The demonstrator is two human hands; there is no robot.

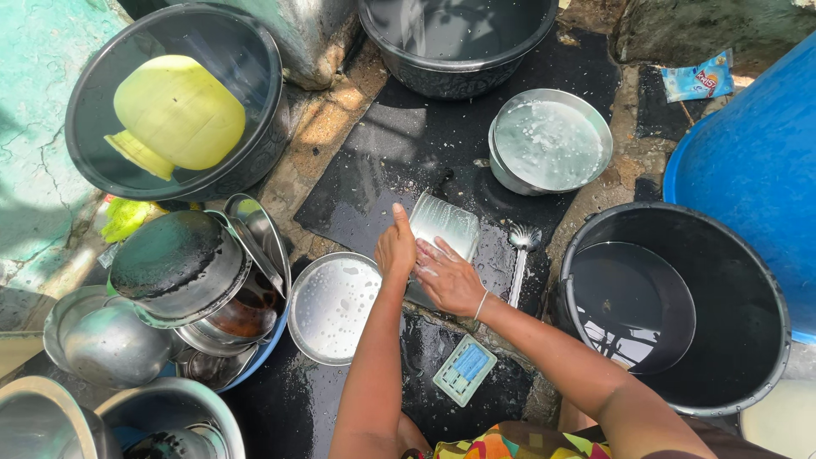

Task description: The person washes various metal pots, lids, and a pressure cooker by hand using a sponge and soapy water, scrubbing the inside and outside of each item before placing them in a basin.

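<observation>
My left hand (395, 248) grips the left edge of a soapy rectangular steel tray (448, 223) that lies on the wet black ground slab. Flat on the tray's near end rests my right hand (448, 280), its fingers spread and wet with foam; a thin bangle sits on that wrist. A soapy round steel plate (330, 308) lies just left of my left wrist. To the right of the tray a steel slotted ladle (520, 255) rests on the ground. A small soap dish with a blue bar (465, 369) sits between my forearms.
A steel pot of soapy water (548, 140) stands beyond the tray. Black tubs hold water at right (680, 306) and at the top (455, 38). A black tub with a yellow pot (174, 106) is at upper left. Stacked steel vessels (183, 280) crowd the left. A blue drum (756, 170) stands far right.
</observation>
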